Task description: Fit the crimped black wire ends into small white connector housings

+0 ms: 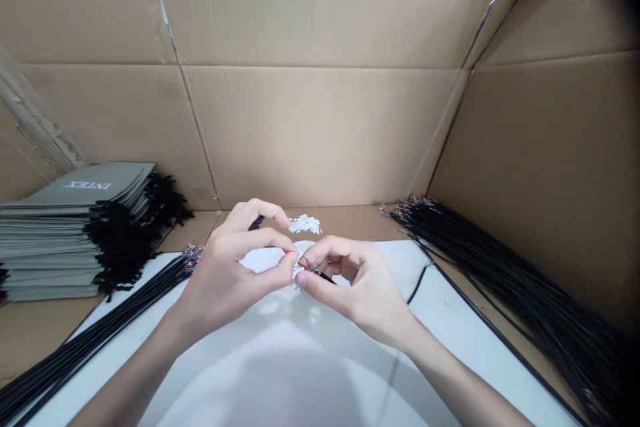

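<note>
My left hand (235, 267) and my right hand (350, 283) meet over a white sheet (450, 333) on the table. My right hand pinches the end of a black cable (420, 280), whose coloured wire tips show between the fingertips. My left hand's thumb and forefinger close on a small white connector (299, 260) at those wire tips. Just behind the hands lies a small pile of white connectors (305, 223).
A bundle of black cables (525, 280) lies along the right side, another bundle (100, 333) at the left. A stack of grey folders with black cords (75, 227) sits at the far left. Cardboard walls (320, 113) enclose the back and right.
</note>
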Tool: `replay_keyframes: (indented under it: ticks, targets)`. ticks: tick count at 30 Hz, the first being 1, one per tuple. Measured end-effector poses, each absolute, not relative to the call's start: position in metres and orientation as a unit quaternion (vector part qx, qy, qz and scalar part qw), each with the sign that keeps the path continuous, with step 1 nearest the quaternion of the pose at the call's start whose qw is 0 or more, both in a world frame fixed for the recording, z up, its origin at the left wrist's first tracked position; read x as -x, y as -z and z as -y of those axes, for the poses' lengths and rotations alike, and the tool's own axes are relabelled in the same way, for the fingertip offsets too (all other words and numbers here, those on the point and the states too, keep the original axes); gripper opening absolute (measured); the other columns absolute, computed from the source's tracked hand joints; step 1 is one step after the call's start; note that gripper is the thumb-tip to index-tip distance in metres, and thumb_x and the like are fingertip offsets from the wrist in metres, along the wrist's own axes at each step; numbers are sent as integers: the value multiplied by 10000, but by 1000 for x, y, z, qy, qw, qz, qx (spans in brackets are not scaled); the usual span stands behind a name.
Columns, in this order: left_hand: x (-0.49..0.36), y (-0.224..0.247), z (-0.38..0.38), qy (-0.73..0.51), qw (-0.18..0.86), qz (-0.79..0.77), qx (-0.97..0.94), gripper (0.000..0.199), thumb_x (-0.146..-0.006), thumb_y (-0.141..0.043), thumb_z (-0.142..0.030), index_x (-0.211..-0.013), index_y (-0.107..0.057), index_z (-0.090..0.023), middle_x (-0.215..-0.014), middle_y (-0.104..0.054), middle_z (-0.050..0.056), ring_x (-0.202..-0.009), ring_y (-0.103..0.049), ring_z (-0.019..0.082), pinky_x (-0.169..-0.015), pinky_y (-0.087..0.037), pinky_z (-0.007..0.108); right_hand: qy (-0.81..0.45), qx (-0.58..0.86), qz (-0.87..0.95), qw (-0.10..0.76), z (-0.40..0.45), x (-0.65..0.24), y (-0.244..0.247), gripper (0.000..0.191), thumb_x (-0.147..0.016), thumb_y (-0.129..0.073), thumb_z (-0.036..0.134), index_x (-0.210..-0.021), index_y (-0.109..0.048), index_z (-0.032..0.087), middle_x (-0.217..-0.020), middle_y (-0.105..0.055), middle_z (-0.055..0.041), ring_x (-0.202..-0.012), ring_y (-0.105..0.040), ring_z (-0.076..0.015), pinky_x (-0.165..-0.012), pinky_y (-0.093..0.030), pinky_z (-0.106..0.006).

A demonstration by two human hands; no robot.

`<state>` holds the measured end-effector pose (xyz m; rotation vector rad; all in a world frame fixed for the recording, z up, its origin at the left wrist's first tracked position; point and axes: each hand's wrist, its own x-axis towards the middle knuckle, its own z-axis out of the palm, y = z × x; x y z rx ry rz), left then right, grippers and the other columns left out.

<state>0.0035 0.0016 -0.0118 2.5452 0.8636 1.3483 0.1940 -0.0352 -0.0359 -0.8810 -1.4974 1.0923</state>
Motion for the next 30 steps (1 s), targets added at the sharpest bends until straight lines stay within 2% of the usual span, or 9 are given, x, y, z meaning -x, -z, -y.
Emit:
replay_keyframes:
  ticks: [4, 10, 15, 20, 23, 27, 30]
  targets:
    - [-5, 15, -4, -482, -12, -249, -840, 161, -821, -671, -81, -807, -686, -241, -991, -621, 30, -938, -577, 198, -841, -477, 354, -494, 326, 611, 526, 34, -197, 32, 142, -833, -733, 313, -865, -699, 178, -813, -675, -40, -748, -605, -156, -704, -499, -294]
    - [-9, 15, -8, -524, -142, -193, -817, 190, -768, -730, -82, -799, -682, -264, -848, -648, 7, -909, -629, 226, -1004, -461, 477, -534, 334, 546, 553, 32, -195, 29, 240, -697, -866, 299, -788, -679, 180, -771, -652, -3, -683, -566, -112, -656, -475, -242]
    - [-9, 21, -12, -528, -241, -141, -802, 250, -704, -807, -90, -800, -672, -277, -773, -681, -24, -834, -650, 211, -1009, -455, 442, -550, 333, 529, 554, 32, -194, 32, 282, -657, -885, 259, -739, -626, 184, -718, -625, 18, -654, -538, -108, -627, -438, -235]
    - [-6, 20, -13, -503, -348, -67, -788, 231, -732, -816, -94, -758, -663, -266, -740, -701, -52, -722, -621, 166, -987, -482, 403, -546, 310, 552, 548, 32, -198, 38, 125, -810, -744, 271, -827, -661, 178, -715, -585, 17, -649, -483, -100, -616, -382, -239]
    - [-5, 18, -10, -490, -384, -35, -782, 263, -736, -811, -54, -683, -662, -263, -700, -684, -77, -689, -602, 136, -1007, -490, 357, -554, 295, 566, 535, 31, -200, 39, 107, -835, -721, 270, -861, -680, 175, -703, -570, 21, -626, -447, -89, -591, -347, -240]
    - [-4, 25, -4, -500, -392, -11, -772, 270, -812, -720, -8, -688, -677, -243, -832, -701, -65, -793, -599, 102, -1132, -420, 292, -563, 286, 570, 526, 30, -201, 38, 152, -814, -771, 281, -800, -666, 173, -631, -531, 43, -569, -416, -71, -540, -317, -228]
    - [-1, 32, -2, -517, -362, -56, -774, 181, -854, -713, -114, -774, -705, -276, -869, -713, -46, -903, -642, 133, -1090, -469, 313, -566, 285, 569, 524, 31, -201, 37, 171, -840, -757, 302, -772, -668, 173, -610, -546, 41, -526, -428, -63, -499, -319, -219]
